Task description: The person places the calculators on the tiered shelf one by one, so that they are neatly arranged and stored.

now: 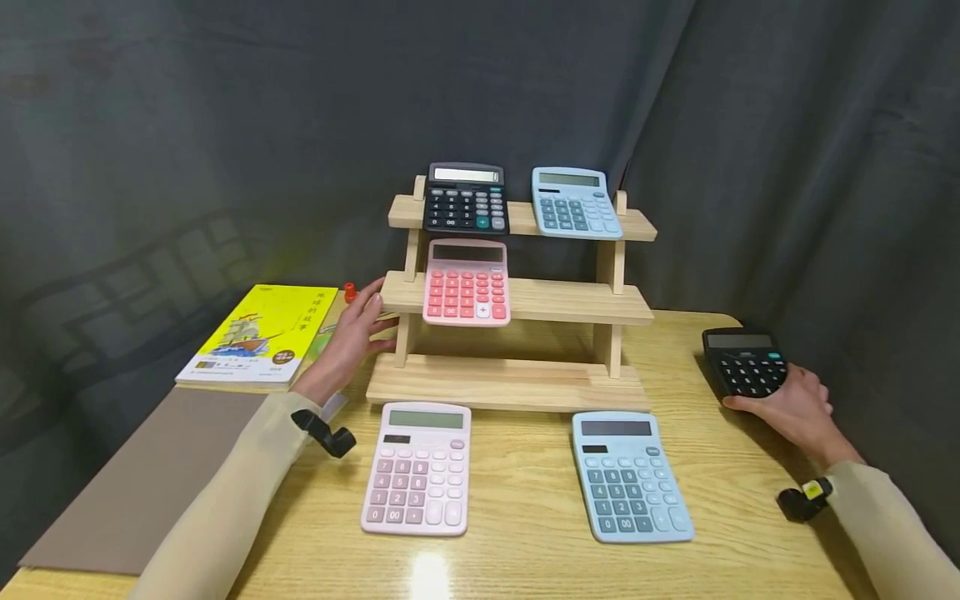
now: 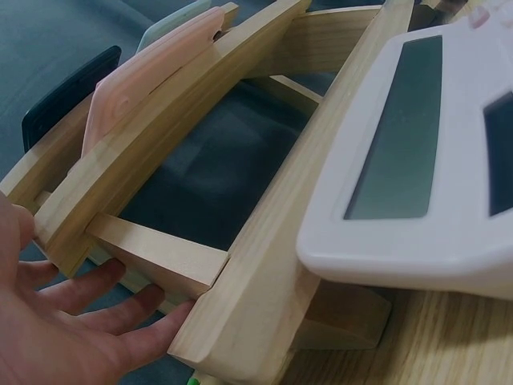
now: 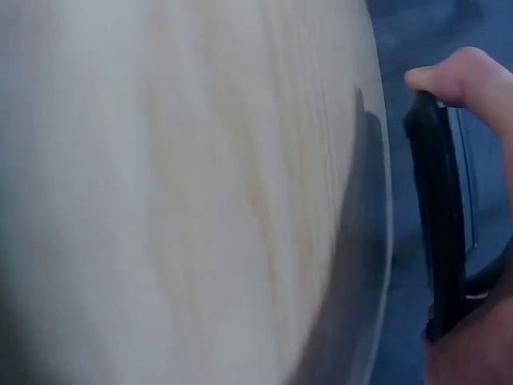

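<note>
My right hand [image 1: 806, 408] grips the lower edge of a black calculator [image 1: 746, 364] at the right side of the table. In the right wrist view the dark calculator [image 3: 439, 208] appears edge-on between thumb and fingers, tilted up from the table. My left hand [image 1: 348, 342] touches the left end of a three-tier wooden stand [image 1: 570, 300], its fingers spread beside the side post. On the top shelf lean another black calculator [image 1: 467, 198] and a light blue calculator [image 1: 576, 202]. A pink calculator [image 1: 467, 283] leans at the left of the middle shelf.
A pale pink calculator [image 1: 417, 468] and a blue calculator [image 1: 632, 477] lie on the table [image 1: 517, 500] before the stand. At left are a yellow book [image 1: 262, 333], a brown board [image 1: 150, 475] and a small red object [image 1: 350, 292]. A dark curtain [image 1: 300, 125] hangs behind.
</note>
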`<action>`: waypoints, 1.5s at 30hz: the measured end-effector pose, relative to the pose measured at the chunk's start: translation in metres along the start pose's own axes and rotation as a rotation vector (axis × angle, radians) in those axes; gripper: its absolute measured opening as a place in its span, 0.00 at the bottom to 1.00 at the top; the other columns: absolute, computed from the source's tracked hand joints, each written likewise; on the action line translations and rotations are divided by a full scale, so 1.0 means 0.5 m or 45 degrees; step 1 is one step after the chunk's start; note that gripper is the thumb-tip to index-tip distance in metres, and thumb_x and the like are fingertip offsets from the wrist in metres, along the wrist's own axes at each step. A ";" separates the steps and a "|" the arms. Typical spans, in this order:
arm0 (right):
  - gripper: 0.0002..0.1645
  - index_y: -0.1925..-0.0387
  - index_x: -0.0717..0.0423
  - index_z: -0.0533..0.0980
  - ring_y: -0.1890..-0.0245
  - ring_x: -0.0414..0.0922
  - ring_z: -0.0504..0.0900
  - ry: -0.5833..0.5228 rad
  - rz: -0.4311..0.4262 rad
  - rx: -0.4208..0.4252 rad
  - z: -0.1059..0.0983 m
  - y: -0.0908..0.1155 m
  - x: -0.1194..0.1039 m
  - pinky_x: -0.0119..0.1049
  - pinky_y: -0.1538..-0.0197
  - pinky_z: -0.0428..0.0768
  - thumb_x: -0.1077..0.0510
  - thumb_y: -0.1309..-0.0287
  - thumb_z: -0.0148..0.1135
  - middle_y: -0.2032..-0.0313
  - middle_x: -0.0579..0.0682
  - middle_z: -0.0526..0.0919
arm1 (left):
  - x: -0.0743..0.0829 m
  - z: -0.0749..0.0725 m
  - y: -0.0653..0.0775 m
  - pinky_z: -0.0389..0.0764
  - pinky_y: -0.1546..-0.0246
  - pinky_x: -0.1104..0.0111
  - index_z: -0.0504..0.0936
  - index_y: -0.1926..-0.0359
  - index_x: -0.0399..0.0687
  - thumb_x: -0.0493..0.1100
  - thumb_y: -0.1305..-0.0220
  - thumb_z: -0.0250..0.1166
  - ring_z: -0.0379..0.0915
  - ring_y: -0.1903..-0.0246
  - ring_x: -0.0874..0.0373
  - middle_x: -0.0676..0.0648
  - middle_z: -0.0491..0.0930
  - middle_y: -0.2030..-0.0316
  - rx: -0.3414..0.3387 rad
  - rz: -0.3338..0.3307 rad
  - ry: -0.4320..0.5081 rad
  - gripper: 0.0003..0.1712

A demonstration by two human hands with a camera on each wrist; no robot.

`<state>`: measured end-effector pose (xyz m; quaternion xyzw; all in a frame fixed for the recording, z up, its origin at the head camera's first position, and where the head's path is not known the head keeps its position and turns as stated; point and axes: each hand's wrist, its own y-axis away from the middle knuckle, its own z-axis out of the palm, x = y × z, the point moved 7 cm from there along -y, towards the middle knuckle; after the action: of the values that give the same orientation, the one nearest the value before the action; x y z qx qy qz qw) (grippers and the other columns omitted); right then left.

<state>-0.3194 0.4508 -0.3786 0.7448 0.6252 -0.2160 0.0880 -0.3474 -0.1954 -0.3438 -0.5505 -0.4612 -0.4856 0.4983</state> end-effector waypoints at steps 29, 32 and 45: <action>0.74 0.24 0.74 0.40 0.34 0.74 0.47 -0.164 -0.229 0.175 -0.098 0.166 -0.341 0.76 0.41 0.56 0.43 0.53 0.78 0.28 0.77 0.44 | 0.001 0.004 0.000 0.66 0.35 0.42 0.46 0.18 0.58 0.55 0.18 0.41 0.60 0.30 0.36 0.38 0.56 0.24 0.000 -0.005 -0.003 0.34; 0.74 0.24 0.71 0.42 0.34 0.72 0.49 -0.192 -0.256 0.173 -0.090 0.179 -0.385 0.74 0.42 0.58 0.43 0.55 0.79 0.29 0.75 0.47 | 0.002 0.003 0.000 0.67 0.35 0.42 0.46 0.18 0.59 0.55 0.18 0.41 0.60 0.30 0.37 0.38 0.56 0.25 0.003 -0.002 -0.002 0.34; 0.75 0.25 0.72 0.44 0.33 0.68 0.52 -0.248 -0.212 0.091 -0.012 0.130 -0.531 0.66 0.34 0.55 0.41 0.59 0.79 0.31 0.73 0.53 | 0.001 0.002 0.002 0.67 0.35 0.42 0.45 0.18 0.57 0.55 0.18 0.41 0.60 0.30 0.36 0.37 0.55 0.25 -0.012 0.011 -0.001 0.34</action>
<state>-0.2881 0.2027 -0.2677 0.6685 0.6653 -0.3160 0.1032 -0.3460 -0.1945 -0.3433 -0.5551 -0.4567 -0.4853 0.4977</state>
